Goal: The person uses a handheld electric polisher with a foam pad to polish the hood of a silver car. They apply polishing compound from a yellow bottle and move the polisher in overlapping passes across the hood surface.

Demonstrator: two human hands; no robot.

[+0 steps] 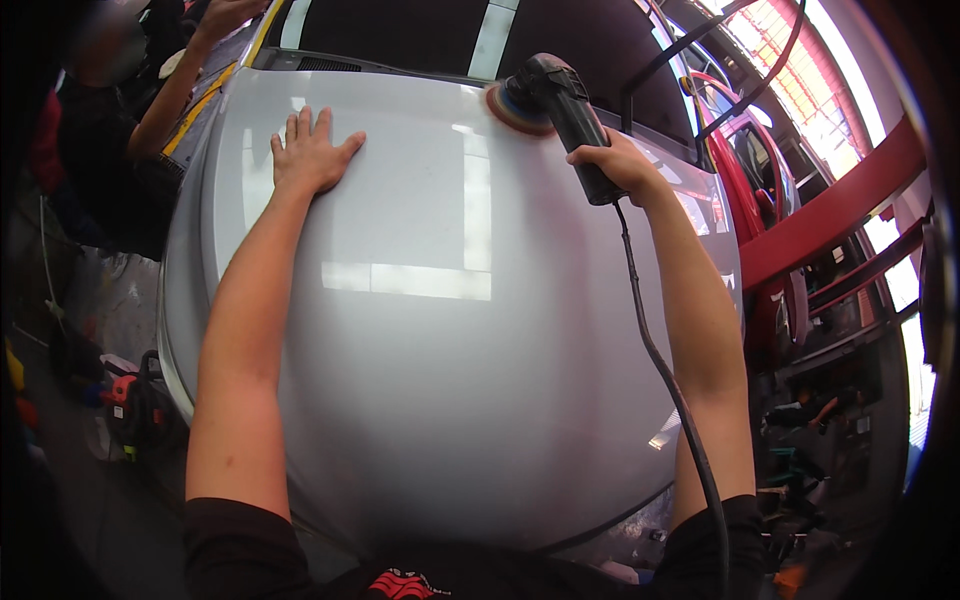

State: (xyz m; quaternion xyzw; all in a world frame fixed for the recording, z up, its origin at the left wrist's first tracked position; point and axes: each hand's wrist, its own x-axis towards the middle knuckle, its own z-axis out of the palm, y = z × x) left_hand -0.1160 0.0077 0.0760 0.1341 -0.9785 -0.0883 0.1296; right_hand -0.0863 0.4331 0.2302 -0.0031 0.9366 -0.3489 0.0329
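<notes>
A black power polisher (565, 105) with a round pad (518, 112) rests pad-down on the silver car hood (420, 370), close to the windshield. My right hand (622, 163) is wrapped round the rear of its body. From the handle a black cord (640, 310) runs down along my right forearm. On the far left part of the hood, my left hand (312, 155) lies flat with its fingers spread, holding nothing. Bright light strips reflect in the paint between my hands.
The dark windshield (400, 35) rises beyond the hood, edged by yellow tape (262, 30). Another person (120, 130) stands at the left side. A red post (840, 205) and a red car (755, 150) are at the right. Red-and-black equipment (130, 400) sits low at the left.
</notes>
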